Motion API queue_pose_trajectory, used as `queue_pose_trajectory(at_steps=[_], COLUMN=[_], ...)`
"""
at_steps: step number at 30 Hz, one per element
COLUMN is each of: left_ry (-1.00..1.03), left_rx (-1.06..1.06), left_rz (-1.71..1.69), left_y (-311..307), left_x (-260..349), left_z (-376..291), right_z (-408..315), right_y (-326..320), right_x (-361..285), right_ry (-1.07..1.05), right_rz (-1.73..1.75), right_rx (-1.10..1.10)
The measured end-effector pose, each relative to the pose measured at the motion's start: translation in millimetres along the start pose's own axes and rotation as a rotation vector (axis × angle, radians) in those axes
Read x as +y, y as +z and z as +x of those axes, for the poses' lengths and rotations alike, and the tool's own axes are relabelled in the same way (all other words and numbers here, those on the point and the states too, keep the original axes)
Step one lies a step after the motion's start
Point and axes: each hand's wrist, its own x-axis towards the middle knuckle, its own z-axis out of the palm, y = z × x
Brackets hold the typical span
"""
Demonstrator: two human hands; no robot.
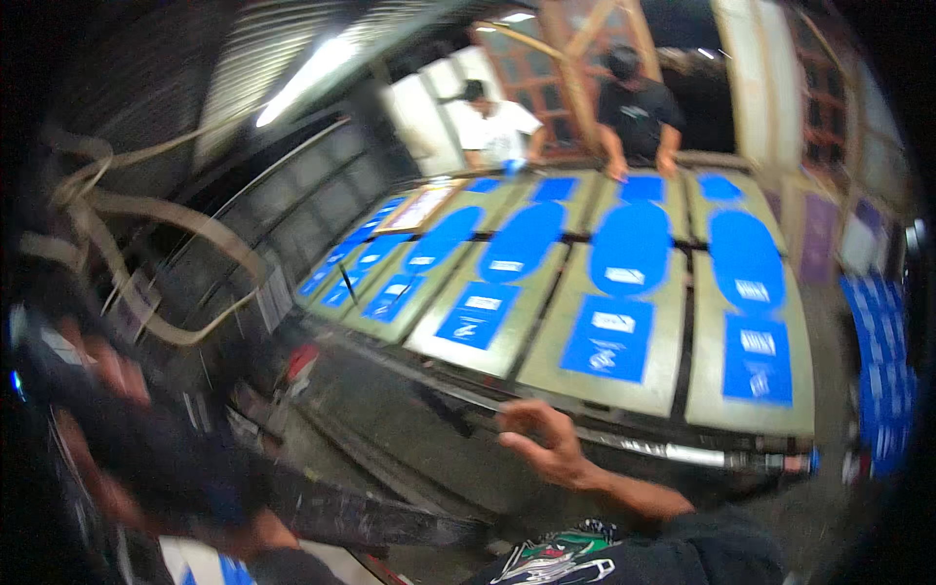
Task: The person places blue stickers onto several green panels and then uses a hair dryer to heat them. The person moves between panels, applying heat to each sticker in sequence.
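My right hand (545,442) is raised near the front rail (658,450) of a long printing table. Its fingers are curled with thumb and fingertips apart, and I see nothing in it. Beyond it, rows of pale boards (504,358) carry flat blue pieces, likely fabric. Some are long ovals (630,241), others rectangles (468,314), all with white printing. Nearest to my hand is a blue rectangle (607,358) on a board. A bit of forearm (274,530) shows at lower left, probably mine; my left hand is out of sight.
A framed screen (420,208) lies on the table's far left part. Two people, in a white shirt (497,128) and a dark shirt (636,110), stand behind. Another person (95,409) is close at left, blurred. Printed blue sheets (881,373) hang at right.
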Motion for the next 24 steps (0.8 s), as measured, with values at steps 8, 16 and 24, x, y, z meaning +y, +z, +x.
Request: queue_pose_trajectory(at_steps=[8,16,24], left_ry=[-0.899,-0.802,-1.454], left_rx=[0.121,-0.071,0.476], left_rz=[-0.633,-0.986,-0.523], left_y=[173.1,273.7,464.5], left_x=[-66.5,-165.1,-306.3], left_z=[-95.2,-93.7,-177.3], right_z=[5.9,-69.8,-168.7], right_y=[14.8,-68.6,-187.1], right_x=[-5.2,11.9,-51.1], right_ry=[-0.443,-0.093,0.069], right_rz=[-0.442,-0.359,0.456], right_rx=[-0.547,-0.065,0.626])
